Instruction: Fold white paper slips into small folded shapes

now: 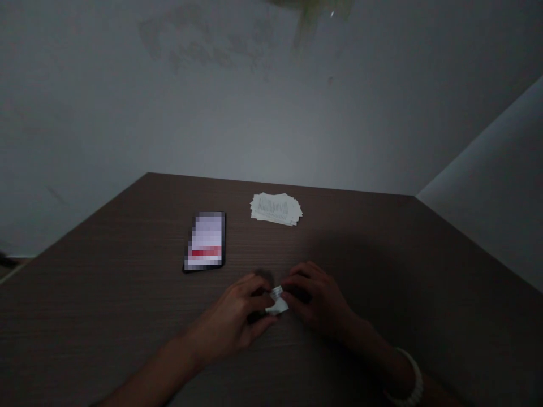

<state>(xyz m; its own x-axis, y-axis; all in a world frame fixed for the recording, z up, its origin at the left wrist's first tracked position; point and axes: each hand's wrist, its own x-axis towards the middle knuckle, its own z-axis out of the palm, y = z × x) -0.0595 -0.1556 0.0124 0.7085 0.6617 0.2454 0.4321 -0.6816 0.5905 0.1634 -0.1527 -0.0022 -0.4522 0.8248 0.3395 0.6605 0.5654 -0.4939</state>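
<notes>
Between my two hands, low over the table, is a small folded piece of white printed paper (278, 305). My left hand (244, 314) has its thumb and fingers closed on the paper's left side. From the right, the fingertips of my right hand (316, 297) pinch its upper right edge. My fingers hide part of the paper, so its full shape does not show. A pale bracelet (413, 379) circles my right wrist.
A stack of printed white paper sheets (276, 209), fanned unevenly, lies near the table's far edge. Left of it rests a phone (206, 240) with a lit, blurred screen. The brown wooden table (127, 282) meets a stained wall (254, 124) behind.
</notes>
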